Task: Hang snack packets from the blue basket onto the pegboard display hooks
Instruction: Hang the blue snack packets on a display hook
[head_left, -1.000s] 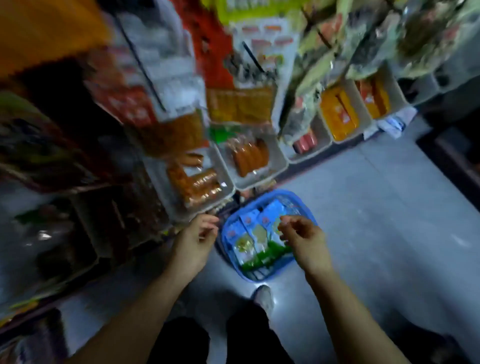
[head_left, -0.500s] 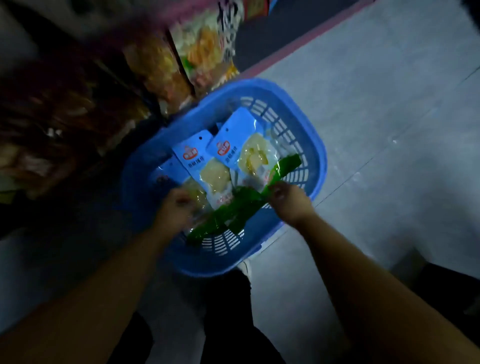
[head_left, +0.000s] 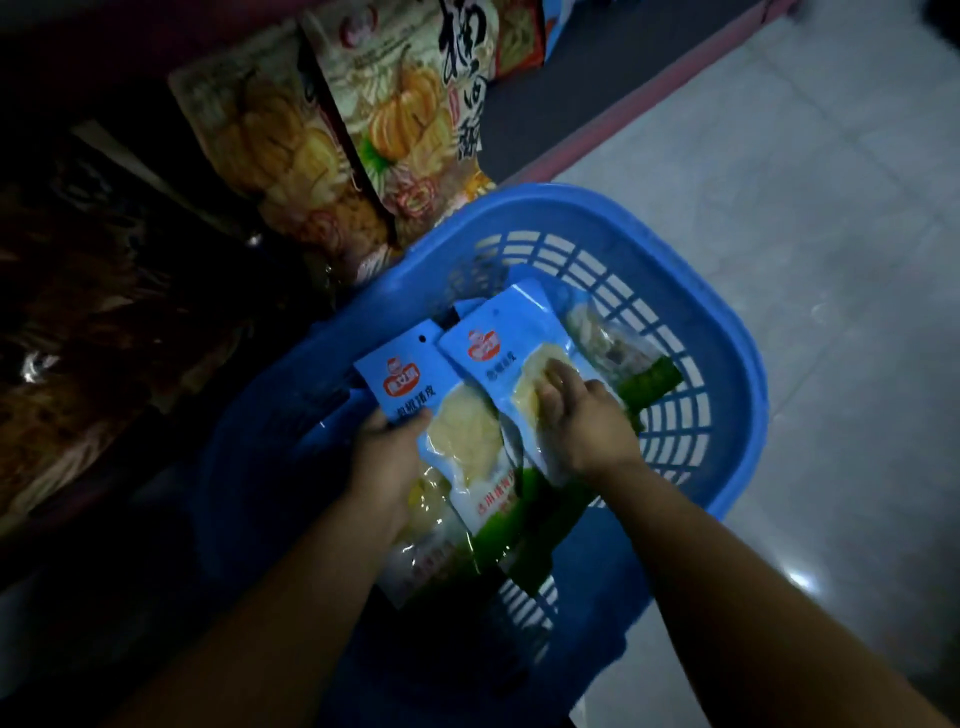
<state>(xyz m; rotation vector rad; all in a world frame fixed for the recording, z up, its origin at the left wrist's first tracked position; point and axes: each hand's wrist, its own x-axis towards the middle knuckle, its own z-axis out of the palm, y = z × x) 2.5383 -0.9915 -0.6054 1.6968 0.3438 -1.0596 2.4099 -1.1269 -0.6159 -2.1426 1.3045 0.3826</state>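
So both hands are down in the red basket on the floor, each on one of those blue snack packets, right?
Not quite: the basket is blue, not red, as the head view shows. The rest holds: it sits on the floor, the left hand grips one blue packet and the right hand lies on the other blue packet.

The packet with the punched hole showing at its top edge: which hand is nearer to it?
Left. The left hand grips that packet at its left edge; the right hand rests on the neighbouring packet.

We are in a dim shop. Beyond our fingers (head_left: 558, 382), printed snack bags (head_left: 410, 119) crowd a low display above the tiled floor (head_left: 805, 218), identical packets (head_left: 457, 415) fill a basket (head_left: 727, 364)
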